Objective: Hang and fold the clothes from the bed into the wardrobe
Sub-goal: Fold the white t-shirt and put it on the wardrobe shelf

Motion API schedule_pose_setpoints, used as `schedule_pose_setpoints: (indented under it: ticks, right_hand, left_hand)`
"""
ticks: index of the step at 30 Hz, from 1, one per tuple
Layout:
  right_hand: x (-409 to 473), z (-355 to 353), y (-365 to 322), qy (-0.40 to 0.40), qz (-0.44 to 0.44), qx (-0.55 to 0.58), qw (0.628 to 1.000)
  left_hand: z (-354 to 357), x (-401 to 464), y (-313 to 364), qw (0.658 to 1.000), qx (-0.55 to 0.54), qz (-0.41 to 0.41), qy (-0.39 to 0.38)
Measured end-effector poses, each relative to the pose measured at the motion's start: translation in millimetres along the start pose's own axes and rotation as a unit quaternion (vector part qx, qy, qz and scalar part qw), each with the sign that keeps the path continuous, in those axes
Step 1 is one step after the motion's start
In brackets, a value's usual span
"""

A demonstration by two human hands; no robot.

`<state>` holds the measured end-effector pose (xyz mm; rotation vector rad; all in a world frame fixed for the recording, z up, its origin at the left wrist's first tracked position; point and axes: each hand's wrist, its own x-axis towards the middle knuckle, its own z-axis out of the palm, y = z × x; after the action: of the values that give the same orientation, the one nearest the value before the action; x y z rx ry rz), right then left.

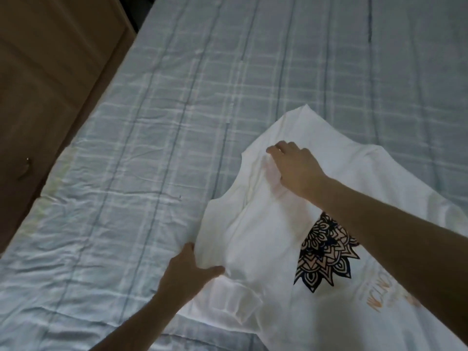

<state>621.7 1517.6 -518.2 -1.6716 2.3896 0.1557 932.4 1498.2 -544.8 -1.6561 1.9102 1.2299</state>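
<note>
A white T-shirt (268,239) with a black and peach mandala print (326,252) lies spread on the bed at the lower right. My left hand (187,272) pinches the shirt's left edge near a sleeve, thumb on top of the cloth. My right hand (293,165) reaches over the shirt and grips the fabric near the collar, fingers curled into the cloth. Part of the shirt runs out of view at the bottom right.
The bed (177,122) is covered by a pale blue checked sheet, wrinkled at the left. A brown wooden wardrobe door (45,84) with a small metal handle (25,168) stands along the bed's left side.
</note>
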Motion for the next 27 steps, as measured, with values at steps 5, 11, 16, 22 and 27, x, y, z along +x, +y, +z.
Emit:
schedule_pose_setpoints:
  ticks: [5, 11, 16, 22, 27]
  right_hand:
    - [67.2, -10.3, 2.3, -0.048, -0.071, -0.009, 0.996]
    - [107.1, -17.3, 2.5, -0.099, -0.08, -0.013, 0.992]
    - [83.6, -22.2, 17.3, 0.01, -0.065, 0.032, 0.997]
    - [30.8, 1.9, 61.6, 0.061, -0.059, 0.053, 0.995]
    - [17.7, 14.2, 85.1, 0.029, -0.094, -0.019, 0.995]
  left_hand:
    - [-19.9, 16.2, 4.5, 0.973, -0.204, 0.041, -0.104]
    - [-32.7, 36.7, 4.8, 0.961, -0.268, 0.069, -0.029]
    - [-29.6, 31.6, -4.1, 0.98, -0.187, 0.066, -0.013]
    - [-24.2, 6.2, -1.6, 0.888, 0.108, 0.401, 0.196]
    - [18.2, -14.8, -1.8, 0.806, 0.271, 0.5, 0.16]
